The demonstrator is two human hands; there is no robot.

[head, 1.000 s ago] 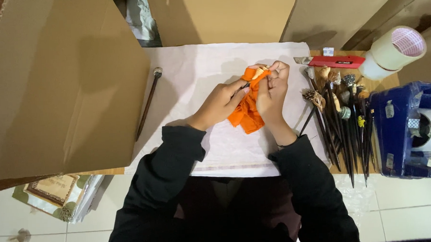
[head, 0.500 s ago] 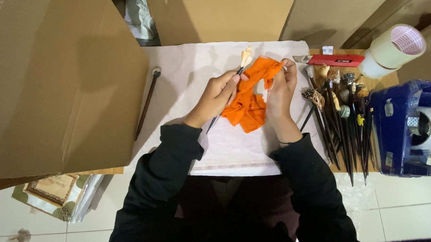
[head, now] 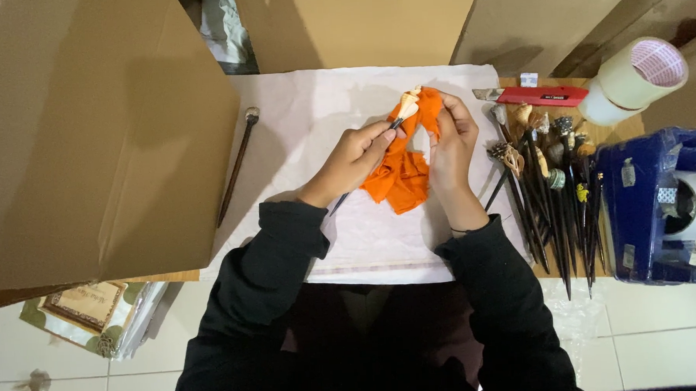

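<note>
The left hand [head: 354,158] still pinches the shell-tipped stick [head: 395,123]; the right hand [head: 448,142] has gathered the orange cloth [head: 400,174] back against its tip, above the white-covered table [head: 299,120], so rubbing goes on

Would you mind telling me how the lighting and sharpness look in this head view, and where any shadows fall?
Head view: even, dim warm light without glare; left hand and right hand cast soft shadows on the white cloth around the orange cloth; the cardboard flap has a darker shaded patch; the dark sticks are sharp, with mild wide-angle bending at the edges.
</note>
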